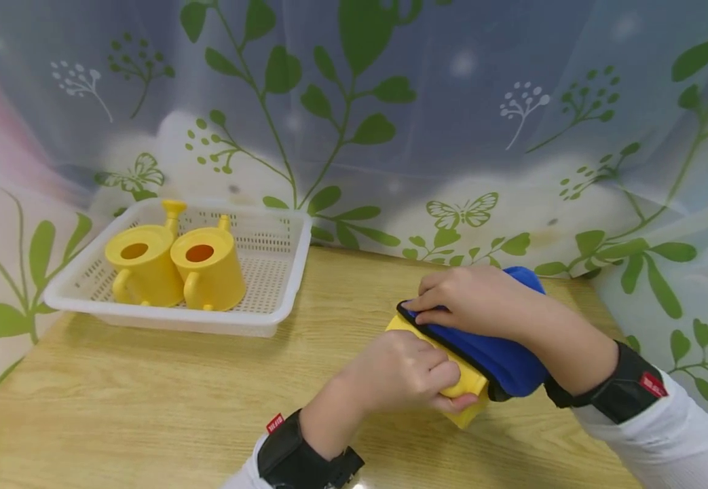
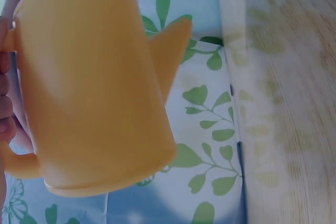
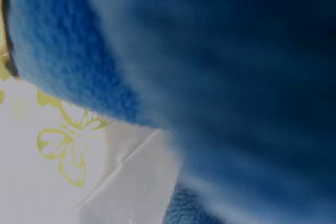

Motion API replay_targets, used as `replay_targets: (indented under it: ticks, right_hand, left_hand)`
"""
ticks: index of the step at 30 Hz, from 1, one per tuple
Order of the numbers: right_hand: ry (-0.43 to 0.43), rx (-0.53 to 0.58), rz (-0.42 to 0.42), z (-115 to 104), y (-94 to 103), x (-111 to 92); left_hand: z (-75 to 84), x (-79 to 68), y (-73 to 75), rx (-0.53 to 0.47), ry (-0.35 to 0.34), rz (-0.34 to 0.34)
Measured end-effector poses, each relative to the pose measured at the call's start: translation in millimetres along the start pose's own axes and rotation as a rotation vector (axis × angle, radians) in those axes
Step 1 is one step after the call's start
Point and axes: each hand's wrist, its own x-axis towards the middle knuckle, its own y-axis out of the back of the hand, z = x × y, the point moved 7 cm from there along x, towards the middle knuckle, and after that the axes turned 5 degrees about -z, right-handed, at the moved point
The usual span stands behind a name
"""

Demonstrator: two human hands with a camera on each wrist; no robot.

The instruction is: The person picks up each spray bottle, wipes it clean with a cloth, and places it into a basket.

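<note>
A yellow watering can (image 2: 94, 87) is tilted above the table's right half; my left hand (image 1: 399, 370) grips it by the handle. In the left wrist view its short spout points away from the handle, and part of the hand is cut off at the edge. Over the can lies a blue cloth (image 1: 488, 353) with a dark edging, which hides much of the can in the head view. My right hand (image 1: 476, 299) holds this cloth against the can, fingers bent over its edge. Fuzzy blue fabric fills most of the right wrist view, partly blurred.
At the left of the wooden table (image 1: 164, 394) stands a white perforated basket (image 1: 295, 272). Two yellow watering cans, one at left (image 1: 158, 278) and one at right (image 1: 222, 278), sit side by side in it. A leaf-patterned curtain (image 1: 451, 149) hangs behind the table.
</note>
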Motion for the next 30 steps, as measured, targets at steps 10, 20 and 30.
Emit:
replay_targets:
  ticks: [10, 20, 30]
  right_hand:
    - [0.051, -0.015, -0.015, 1, -0.4, -1]
    - [0.026, 0.019, 0.103, 12, 1.9, -45]
    - [-0.025, 0.081, 0.09, 23, -5.6, -51]
  left_hand:
    - [-8.7, -6.7, -0.7, -0.033, 0.049, 0.038]
    - [-15.9, -12.1, -0.9, 0.047, 0.051, 0.028]
    - [-7.7, -7.8, -2.1, 0.067, 0.011, 0.034]
